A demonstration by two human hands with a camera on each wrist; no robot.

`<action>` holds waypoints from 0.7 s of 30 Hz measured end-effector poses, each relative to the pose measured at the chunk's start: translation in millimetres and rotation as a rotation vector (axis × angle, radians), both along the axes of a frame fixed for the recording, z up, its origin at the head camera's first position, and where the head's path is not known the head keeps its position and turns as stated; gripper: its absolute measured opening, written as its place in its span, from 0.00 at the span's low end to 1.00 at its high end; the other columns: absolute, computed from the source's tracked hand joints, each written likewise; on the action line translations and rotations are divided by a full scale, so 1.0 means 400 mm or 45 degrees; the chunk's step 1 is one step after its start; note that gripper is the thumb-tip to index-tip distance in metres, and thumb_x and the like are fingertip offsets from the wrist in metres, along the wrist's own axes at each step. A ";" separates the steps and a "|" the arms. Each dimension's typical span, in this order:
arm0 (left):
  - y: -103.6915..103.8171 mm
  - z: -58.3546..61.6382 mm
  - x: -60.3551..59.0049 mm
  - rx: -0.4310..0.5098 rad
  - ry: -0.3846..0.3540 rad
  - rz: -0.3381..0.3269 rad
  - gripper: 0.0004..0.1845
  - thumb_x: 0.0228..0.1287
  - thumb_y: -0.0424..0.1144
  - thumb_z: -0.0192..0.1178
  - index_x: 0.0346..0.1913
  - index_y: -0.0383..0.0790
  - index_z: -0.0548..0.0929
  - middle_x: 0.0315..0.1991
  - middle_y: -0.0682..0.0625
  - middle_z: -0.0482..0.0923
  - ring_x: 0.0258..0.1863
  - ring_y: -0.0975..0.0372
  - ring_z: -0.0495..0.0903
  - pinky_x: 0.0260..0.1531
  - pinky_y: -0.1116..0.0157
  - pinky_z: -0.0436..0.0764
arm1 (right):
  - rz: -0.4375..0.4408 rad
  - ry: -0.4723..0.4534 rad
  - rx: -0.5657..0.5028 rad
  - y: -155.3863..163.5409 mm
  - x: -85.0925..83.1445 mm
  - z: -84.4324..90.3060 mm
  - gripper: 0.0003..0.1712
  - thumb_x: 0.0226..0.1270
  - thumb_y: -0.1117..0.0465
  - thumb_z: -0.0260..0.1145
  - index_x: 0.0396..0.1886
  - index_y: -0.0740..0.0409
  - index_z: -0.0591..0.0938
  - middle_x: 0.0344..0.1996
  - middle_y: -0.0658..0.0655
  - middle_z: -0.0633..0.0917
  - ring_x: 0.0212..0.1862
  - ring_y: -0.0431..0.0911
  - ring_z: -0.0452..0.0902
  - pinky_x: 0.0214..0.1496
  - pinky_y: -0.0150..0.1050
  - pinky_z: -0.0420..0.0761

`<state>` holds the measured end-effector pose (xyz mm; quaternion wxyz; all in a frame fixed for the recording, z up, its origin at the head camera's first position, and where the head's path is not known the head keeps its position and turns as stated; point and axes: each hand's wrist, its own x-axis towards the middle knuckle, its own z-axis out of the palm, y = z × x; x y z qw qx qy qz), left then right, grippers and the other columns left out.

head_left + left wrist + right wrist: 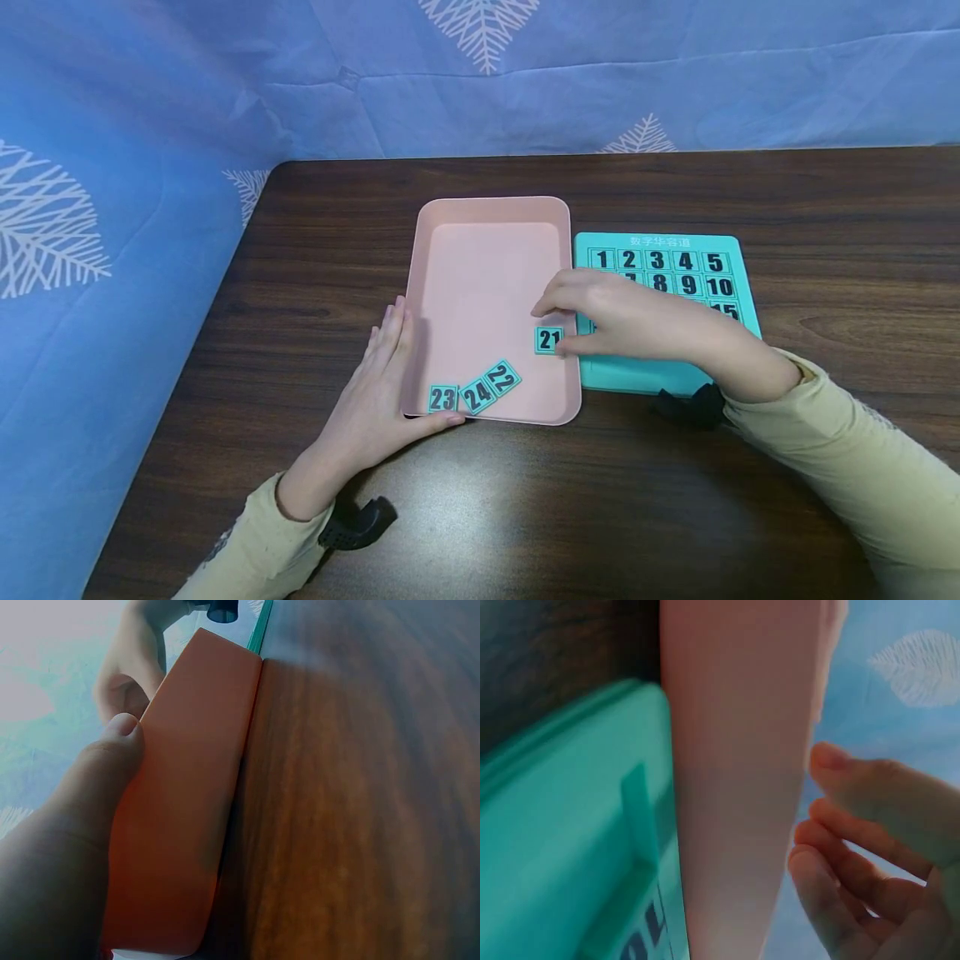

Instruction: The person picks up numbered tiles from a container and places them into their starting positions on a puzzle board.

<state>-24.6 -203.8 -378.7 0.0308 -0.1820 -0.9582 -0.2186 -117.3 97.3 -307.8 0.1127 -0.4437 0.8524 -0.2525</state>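
Observation:
A pink tray (pixel 487 202) lies on the dark wooden table beside a teal number-puzzle board (pixel 637 375). My left hand (pixel 375 392) lies flat against the tray's left wall, thumb (pixel 112 750) along its front wall (pixel 187 810). My right hand (pixel 622 317) reaches over the tray's right rim, covering part of the board. Tile 21 (pixel 548 340) lies in the tray at the thumb tip. In the right wrist view the fingers (pixel 855 877) hang loosely curled with nothing between them, next to the tray wall (pixel 735 787). Tiles 22 (pixel 502 379), 24 (pixel 477 395) and 23 (pixel 443 398) lie in the tray's near left corner.
Several numbered tiles (pixel 658 272) sit in the board's upper rows. Blue cloth with white leaf prints (pixel 112 208) hangs behind and left of the table (pixel 825 217). Black wrist mounts (pixel 360 521) show on both sleeves.

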 end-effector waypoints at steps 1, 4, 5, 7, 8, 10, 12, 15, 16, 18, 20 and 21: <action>0.000 0.000 0.000 -0.001 -0.002 0.000 0.67 0.45 0.74 0.62 0.76 0.42 0.36 0.77 0.47 0.31 0.75 0.54 0.36 0.70 0.49 0.48 | 0.007 -0.007 0.020 -0.008 0.000 -0.002 0.19 0.53 0.66 0.74 0.47 0.62 0.83 0.43 0.55 0.81 0.43 0.47 0.75 0.44 0.41 0.80; 0.000 0.001 0.000 -0.001 -0.013 0.002 0.67 0.45 0.74 0.62 0.76 0.42 0.36 0.77 0.47 0.31 0.75 0.54 0.35 0.70 0.50 0.48 | -0.003 -0.015 0.105 -0.031 0.001 -0.009 0.21 0.50 0.66 0.76 0.46 0.63 0.83 0.42 0.56 0.81 0.43 0.48 0.74 0.44 0.40 0.80; 0.000 0.001 0.000 -0.001 -0.016 0.002 0.67 0.45 0.74 0.61 0.76 0.42 0.36 0.77 0.47 0.31 0.75 0.55 0.35 0.70 0.50 0.47 | -0.007 -0.012 0.139 -0.038 0.000 -0.011 0.21 0.49 0.67 0.76 0.46 0.64 0.83 0.41 0.56 0.81 0.42 0.48 0.74 0.43 0.40 0.80; 0.000 0.001 0.000 -0.002 -0.024 0.003 0.67 0.45 0.74 0.61 0.76 0.42 0.36 0.77 0.47 0.31 0.75 0.55 0.34 0.70 0.50 0.47 | -0.014 0.016 0.205 -0.051 -0.001 -0.017 0.21 0.48 0.68 0.77 0.44 0.65 0.83 0.39 0.57 0.80 0.40 0.48 0.73 0.41 0.38 0.80; -0.001 0.001 0.001 -0.001 -0.027 0.003 0.66 0.46 0.74 0.61 0.76 0.42 0.36 0.77 0.47 0.30 0.75 0.56 0.34 0.70 0.50 0.47 | -0.017 0.028 0.229 -0.057 -0.002 -0.019 0.20 0.47 0.68 0.77 0.43 0.65 0.84 0.37 0.57 0.80 0.40 0.48 0.73 0.40 0.38 0.80; -0.001 0.001 0.001 -0.002 -0.026 0.002 0.66 0.46 0.74 0.61 0.76 0.42 0.36 0.77 0.47 0.30 0.75 0.56 0.33 0.70 0.50 0.47 | -0.014 0.054 0.277 -0.067 -0.003 -0.023 0.19 0.46 0.69 0.76 0.41 0.66 0.83 0.34 0.56 0.80 0.37 0.48 0.71 0.37 0.36 0.78; -0.001 0.002 0.001 -0.003 -0.024 0.005 0.66 0.46 0.74 0.61 0.76 0.42 0.36 0.77 0.47 0.30 0.74 0.57 0.33 0.70 0.50 0.47 | -0.011 0.074 0.307 -0.075 -0.003 -0.027 0.18 0.46 0.69 0.76 0.40 0.66 0.84 0.32 0.57 0.80 0.35 0.48 0.71 0.34 0.35 0.77; 0.000 0.002 0.001 -0.006 -0.022 0.008 0.67 0.45 0.74 0.61 0.76 0.42 0.36 0.77 0.47 0.30 0.74 0.57 0.33 0.70 0.50 0.47 | -0.010 0.084 0.326 -0.083 -0.003 -0.034 0.17 0.48 0.69 0.75 0.40 0.66 0.84 0.31 0.57 0.80 0.34 0.47 0.70 0.33 0.33 0.76; 0.000 0.003 0.002 -0.006 -0.024 0.009 0.67 0.45 0.74 0.61 0.76 0.42 0.36 0.77 0.47 0.30 0.74 0.58 0.32 0.70 0.50 0.47 | -0.013 0.081 0.322 -0.085 -0.002 -0.037 0.16 0.48 0.70 0.75 0.40 0.66 0.84 0.32 0.57 0.80 0.34 0.47 0.71 0.33 0.33 0.76; 0.001 0.003 0.002 -0.004 -0.026 0.010 0.67 0.45 0.74 0.61 0.76 0.42 0.36 0.77 0.47 0.30 0.74 0.57 0.33 0.70 0.50 0.47 | -0.019 0.063 0.299 -0.088 -0.001 -0.042 0.16 0.49 0.70 0.75 0.40 0.66 0.84 0.32 0.57 0.80 0.34 0.48 0.71 0.33 0.33 0.77; 0.000 0.003 0.002 0.001 -0.027 0.008 0.67 0.45 0.74 0.61 0.76 0.42 0.36 0.77 0.47 0.31 0.74 0.57 0.33 0.70 0.50 0.47 | -0.027 0.044 0.272 -0.090 0.000 -0.046 0.16 0.50 0.70 0.74 0.41 0.66 0.84 0.33 0.57 0.81 0.35 0.48 0.71 0.34 0.34 0.78; 0.000 0.003 0.002 0.001 -0.025 0.007 0.67 0.45 0.74 0.61 0.76 0.42 0.36 0.77 0.47 0.31 0.74 0.57 0.33 0.70 0.50 0.47 | -0.033 0.032 0.254 -0.090 0.000 -0.048 0.16 0.50 0.70 0.74 0.41 0.65 0.84 0.34 0.57 0.81 0.36 0.48 0.72 0.35 0.34 0.78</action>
